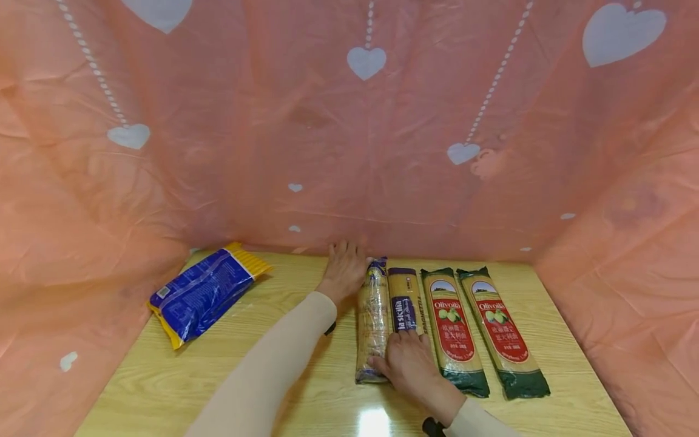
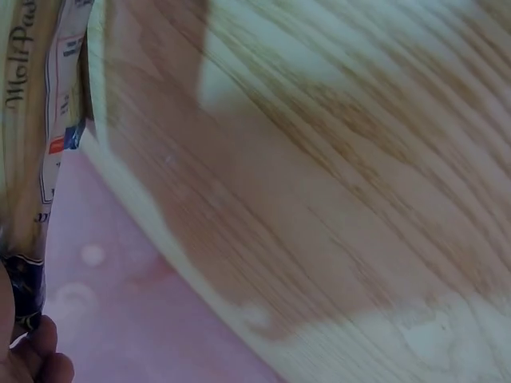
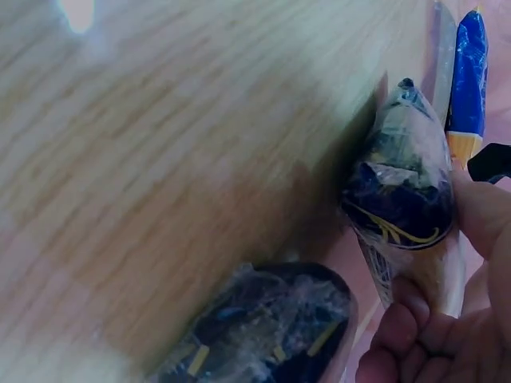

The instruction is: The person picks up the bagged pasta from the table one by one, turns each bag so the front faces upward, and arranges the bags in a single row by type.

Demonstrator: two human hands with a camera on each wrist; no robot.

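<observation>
A clear spaghetti pack (image 1: pixel 374 321) with dark purple ends lies lengthwise, leftmost in a row of packs. My left hand (image 1: pixel 344 273) holds its far end; in the left wrist view, fingertips (image 2: pixel 46 335) curl at the dark tip of the pack (image 2: pixel 24 183). At the near end, my right hand (image 1: pixel 411 367) grips the same pack, thumb on its top. The right wrist view shows that hand (image 3: pixel 455 335) with thumb and bent fingers around the pack's dark end (image 3: pixel 403 199). Beside it, partly under the right hand, is the la Sicilia spaghetti pack (image 1: pixel 403 291).
Two Olivoilà spaghetti packs (image 1: pixel 452 328) (image 1: pixel 502 334) with green ends lie to the right, slightly slanted. A blue and yellow bag (image 1: pixel 204 297) lies at the table's (image 1: pixel 164 388) far left. A pink heart-printed sheet (image 1: pixel 327 133) rises behind and along both sides.
</observation>
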